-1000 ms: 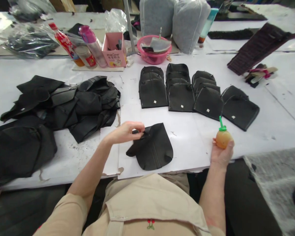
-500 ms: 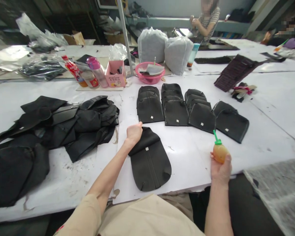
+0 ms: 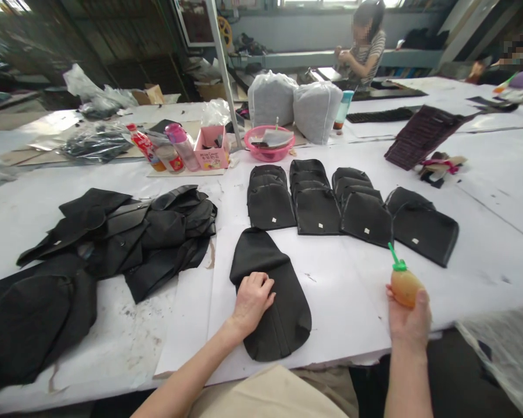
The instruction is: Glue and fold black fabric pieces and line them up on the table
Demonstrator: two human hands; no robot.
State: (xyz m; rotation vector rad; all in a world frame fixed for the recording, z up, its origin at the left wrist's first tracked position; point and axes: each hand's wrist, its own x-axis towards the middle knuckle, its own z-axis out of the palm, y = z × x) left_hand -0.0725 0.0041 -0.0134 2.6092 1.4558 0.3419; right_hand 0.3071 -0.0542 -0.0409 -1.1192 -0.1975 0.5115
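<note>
My left hand (image 3: 253,299) rests on the middle of a black fabric piece (image 3: 287,307), a long rounded panel with a raised seam, lying flat before me. Its fingers are bent and drawn together toward the thumb; what is under the fingertips is hidden. The upper part of the panel spreads out above the hand. In my right hand (image 3: 409,319) is a small squeeze bottle (image 3: 405,287) with amber contents, its green nozzle pointing up. This bottle is held over the white table, to the right of the panel. Sewn black pieces (image 3: 318,209) with small white labels lie beyond in overlapping rows.
A heap of black fabric (image 3: 157,226) covers the left side. Behind are bottles (image 3: 181,145), a pink box (image 3: 211,148), a pink basket (image 3: 270,145) and wrapped grey bundles (image 3: 272,101) by a metal post (image 3: 224,69). A person (image 3: 366,52) works across the table.
My left hand has left the panel's upper edge and come down onto its middle, covering the white label. The upper flap now lies stretched out. The right hand keeps the bottle.
</note>
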